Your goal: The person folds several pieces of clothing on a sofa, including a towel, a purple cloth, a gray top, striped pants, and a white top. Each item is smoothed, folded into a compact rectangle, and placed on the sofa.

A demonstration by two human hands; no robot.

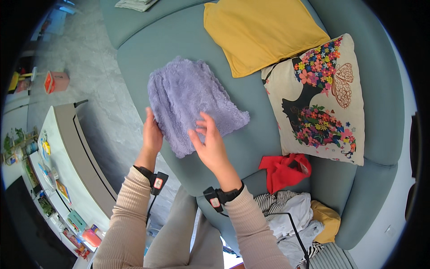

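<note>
A fluffy lavender fabric piece [191, 97] lies loosely folded on the seat of a grey-green sofa [161, 40]. My left hand [153, 132] is at its left edge, thumb up; the fingers are partly hidden, so whether they grip the fabric cannot be told. Over the near part of the fabric, my right hand [211, 143] has its fingers spread and nothing in it. Both wrists wear black straps with small boxes.
A yellow cushion [262, 33] and a floral-print cushion [322, 104] rest along the backrest. Red cloth [285, 171] and piled clothes [292, 215] lie to the near right. Leftward stand a low cabinet [80, 151] and a pink bin [57, 81] on the floor.
</note>
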